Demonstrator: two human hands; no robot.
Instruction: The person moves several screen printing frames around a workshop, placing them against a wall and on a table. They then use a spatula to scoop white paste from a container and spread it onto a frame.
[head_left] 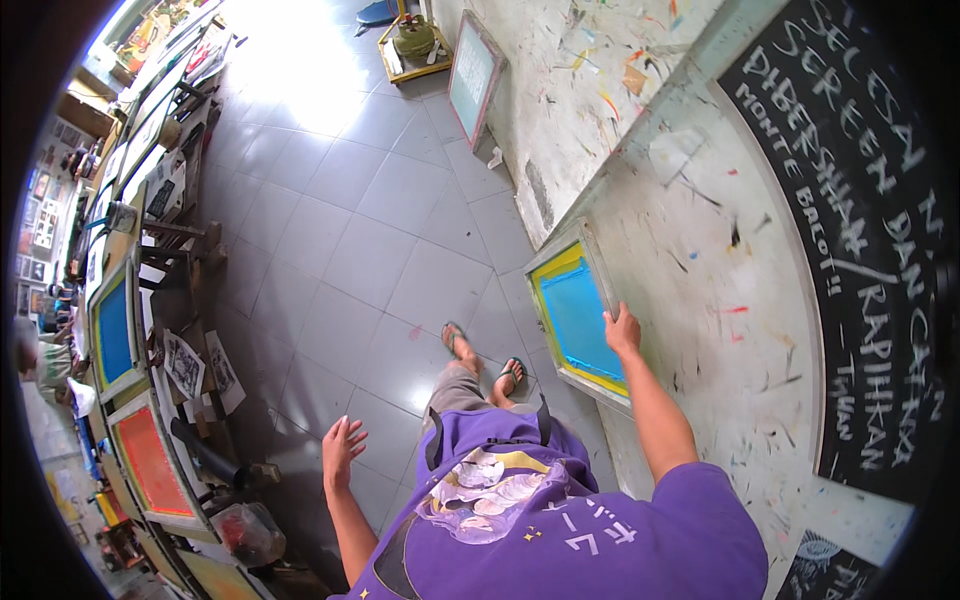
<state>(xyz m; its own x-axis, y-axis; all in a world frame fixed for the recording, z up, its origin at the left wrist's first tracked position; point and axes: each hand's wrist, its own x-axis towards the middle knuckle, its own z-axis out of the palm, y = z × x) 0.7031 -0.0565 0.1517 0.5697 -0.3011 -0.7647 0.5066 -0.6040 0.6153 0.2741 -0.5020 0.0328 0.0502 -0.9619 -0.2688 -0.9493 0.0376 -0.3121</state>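
Observation:
Gripped at its upper edge by my right hand (pixel 622 328) is a framed printing screen (pixel 577 318), blue in the middle with a yellow-green border inside a pale frame. It stands tilted beside the paint-flecked wall on my right; whether its lower edge rests on something I cannot tell. My left hand (pixel 343 446) hangs over the tiled floor with its fingers apart, holding nothing. The nearest things to it are the printing tables along the left side.
Grey tiles (pixel 350 255) cover the floor. Another framed screen (pixel 474 78) leans against the wall ahead, near a green gas cylinder (pixel 412 38) on a yellow stand. A red screen (pixel 153 460) and a blue screen (pixel 115 330) lie along the left tables. A black lettered board (pixel 850 250) hangs right.

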